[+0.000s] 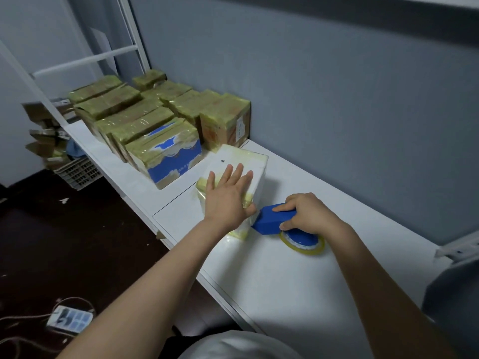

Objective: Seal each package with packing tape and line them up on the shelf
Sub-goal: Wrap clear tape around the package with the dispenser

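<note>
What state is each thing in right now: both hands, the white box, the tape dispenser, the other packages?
left grip, open, palm flat on the white package
right grip, curled round the tape dispenser
white package, tape on its edges, lying on the shelf
tape dispenser, held, nose at the white package's side
other packages, taped, lined up on the shelf

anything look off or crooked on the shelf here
The white package under the left hand sits skewed to the taped row beside it, not yet lined up. The right hand grips the tape dispenser. Nothing looks spilled or torn.
</note>
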